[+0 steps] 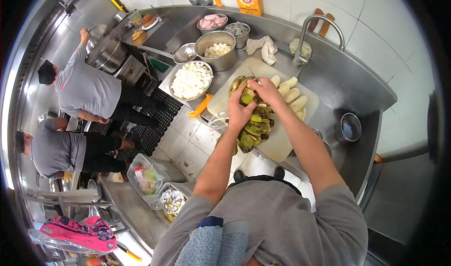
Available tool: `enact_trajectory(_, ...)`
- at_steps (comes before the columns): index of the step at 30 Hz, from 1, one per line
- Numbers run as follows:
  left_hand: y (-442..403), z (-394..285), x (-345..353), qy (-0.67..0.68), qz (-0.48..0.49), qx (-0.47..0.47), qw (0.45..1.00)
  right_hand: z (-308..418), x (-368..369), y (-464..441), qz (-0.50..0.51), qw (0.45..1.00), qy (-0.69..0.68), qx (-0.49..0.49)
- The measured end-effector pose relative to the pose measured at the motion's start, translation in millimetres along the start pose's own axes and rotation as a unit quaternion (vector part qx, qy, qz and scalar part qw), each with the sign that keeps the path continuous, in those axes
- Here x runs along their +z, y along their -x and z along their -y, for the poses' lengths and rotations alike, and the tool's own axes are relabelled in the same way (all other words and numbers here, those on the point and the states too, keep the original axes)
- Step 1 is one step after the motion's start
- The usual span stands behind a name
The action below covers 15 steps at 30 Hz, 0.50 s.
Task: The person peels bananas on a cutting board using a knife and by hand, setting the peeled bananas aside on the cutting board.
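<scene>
My left hand (239, 112) is closed around a green plantain (247, 97) above a white cutting board (277, 146). My right hand (267, 91) presses against the same plantain from the other side, fingers closed on what looks like a small knife (249, 69); its thin blade points away from me and its handle is mostly hidden. Dark green plantain peels (249, 136) are heaped below my hands at the board's left side. Several peeled plantains (292, 96) lie at the board's far right. More unpeeled or loose skins sit just beyond my left hand.
Left of the board stand a bowl of white chunks (191, 80), a large pot (225, 61) and a bowl of pink meat (213, 22). An orange handle (201, 106) juts over the counter edge. The faucet (303, 54) and sink are right. Two co-workers (89, 94) stand left.
</scene>
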<state>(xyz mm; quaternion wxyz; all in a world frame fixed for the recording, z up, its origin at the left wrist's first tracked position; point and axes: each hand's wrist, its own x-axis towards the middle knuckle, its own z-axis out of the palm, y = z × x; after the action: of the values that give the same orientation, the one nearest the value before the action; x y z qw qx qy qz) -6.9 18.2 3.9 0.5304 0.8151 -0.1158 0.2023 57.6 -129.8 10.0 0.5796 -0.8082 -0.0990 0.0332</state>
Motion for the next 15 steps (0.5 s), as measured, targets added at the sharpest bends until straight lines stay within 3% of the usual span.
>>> enact_trajectory(3,1.9,2.8,0.1,0.009,-0.011,0.021,1.000,-7.6,2.4,-8.4,0.001,1.000,0.004,0.017)
enact_trajectory(6,3.0,1.8,-1.6,0.066,0.011,-0.035,0.997,-5.4,3.6,-10.3,0.001,0.999,0.004,0.035)
enact_trajectory(9,3.6,-2.3,-5.4,0.066,0.020,-0.034,0.997,-8.2,6.4,-8.5,-0.025,0.999,-0.001,0.039)
enact_trajectory(15,5.0,1.6,-7.2,0.024,-0.003,0.083,0.996,-31.3,13.0,-26.1,-0.109,0.981,0.047,0.151)
